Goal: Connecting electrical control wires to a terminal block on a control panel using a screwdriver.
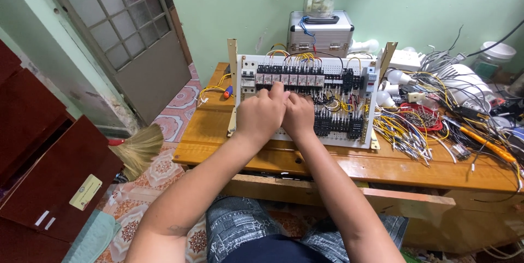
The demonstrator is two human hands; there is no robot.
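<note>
White wiring panel (305, 96) on wooden table (338, 162); left hand (261, 114) and right hand (298, 115) against it; grips unclear.

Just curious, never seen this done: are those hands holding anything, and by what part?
Cannot tell: both hands, left and right, press together against the wiring panel, hiding their fingertips.

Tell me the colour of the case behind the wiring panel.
The case is silver, seen in the head view.

Wooden desk (338, 166): white wiring panel (305, 96) propped right under hands, silver case (321, 33) behind them, loose wire pile (436, 126) off to right, white bulbs (394, 85) too.
</note>
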